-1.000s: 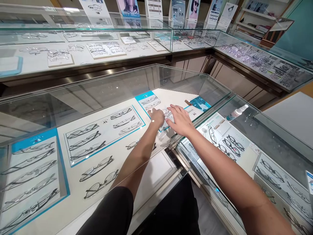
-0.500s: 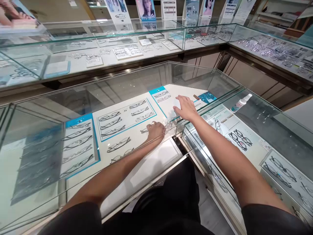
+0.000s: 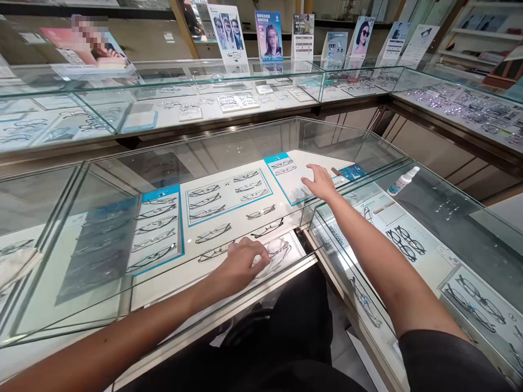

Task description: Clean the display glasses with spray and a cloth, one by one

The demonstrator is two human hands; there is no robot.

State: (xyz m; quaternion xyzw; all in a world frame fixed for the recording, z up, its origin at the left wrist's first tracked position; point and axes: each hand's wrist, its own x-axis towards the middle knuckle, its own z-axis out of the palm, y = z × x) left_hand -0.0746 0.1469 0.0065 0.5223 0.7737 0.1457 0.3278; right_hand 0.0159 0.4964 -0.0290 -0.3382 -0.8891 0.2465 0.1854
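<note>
My left hand [image 3: 245,261] is at the front of the glass display case, above the pulled-out white drawer edge. Its thumb and fingers pinch a pair of clear-framed eyeglasses [image 3: 279,251], whose thin outline shows against the white surface. Just beyond, dark-framed eyeglasses [image 3: 267,228] lie on the case's white shelf. Farther right, my right hand [image 3: 321,182] rests on the glass top with fingers apart and nothing in them. Under the glass near it lies a blue-edged display card [image 3: 300,190] carrying eyeglasses [image 3: 284,166] at its far end.
Blue-bordered cards [image 3: 229,197] with rows of eyeglasses lie inside the case. A white spray bottle [image 3: 403,181] stands on the right-hand glass counter. Behind runs another glass showcase [image 3: 229,130] with upright advertising cards [image 3: 269,35]. Glass edges surround both hands.
My left hand has drawn back toward me with the clear-framed eyeglasses, from inside the case to over the drawer. My right hand stays on the glass. The view has tilted up slightly.
</note>
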